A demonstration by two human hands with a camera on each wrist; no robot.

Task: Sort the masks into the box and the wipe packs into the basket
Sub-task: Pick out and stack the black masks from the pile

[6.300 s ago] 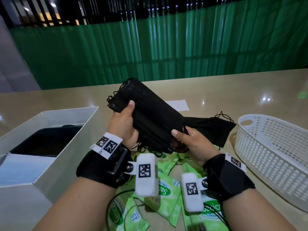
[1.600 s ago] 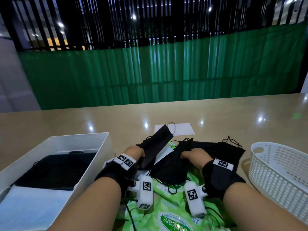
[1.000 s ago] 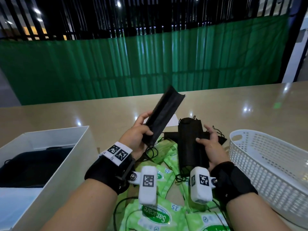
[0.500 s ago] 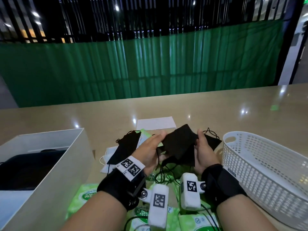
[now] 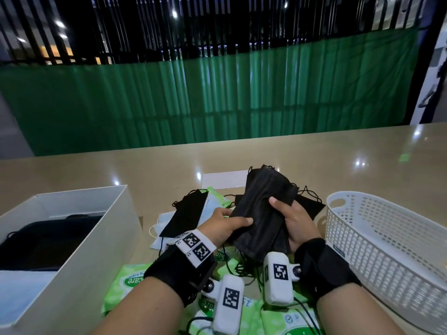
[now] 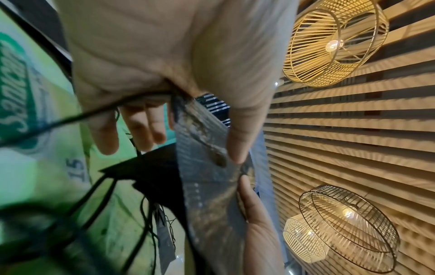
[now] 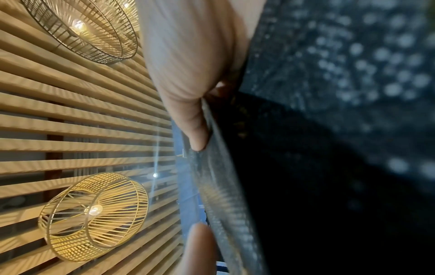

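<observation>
Both hands hold a small stack of black masks (image 5: 263, 209) above the table. My left hand (image 5: 232, 223) pinches its left edge, thumb on top; the left wrist view shows the thumb on the masks (image 6: 212, 167). My right hand (image 5: 290, 221) grips the right side, thumb pressed on the masks (image 7: 221, 176). Another black mask (image 5: 186, 218) and a pale blue mask (image 5: 164, 221) lie on the table to the left. Green wipe packs (image 5: 130, 279) lie under my wrists. The white box (image 5: 96, 228) at left holds dark masks. The white basket (image 5: 387, 250) stands at right.
A white sheet of paper (image 5: 222, 181) lies on the beige table (image 5: 121, 170) behind the pile. More black masks (image 5: 312, 206) lie behind my right hand. A green curtain hangs beyond the table's far edge.
The stack of black masks has been lifted and turned more upright between both hands. One black mask that the left hand held a second ago now lies on the table.
</observation>
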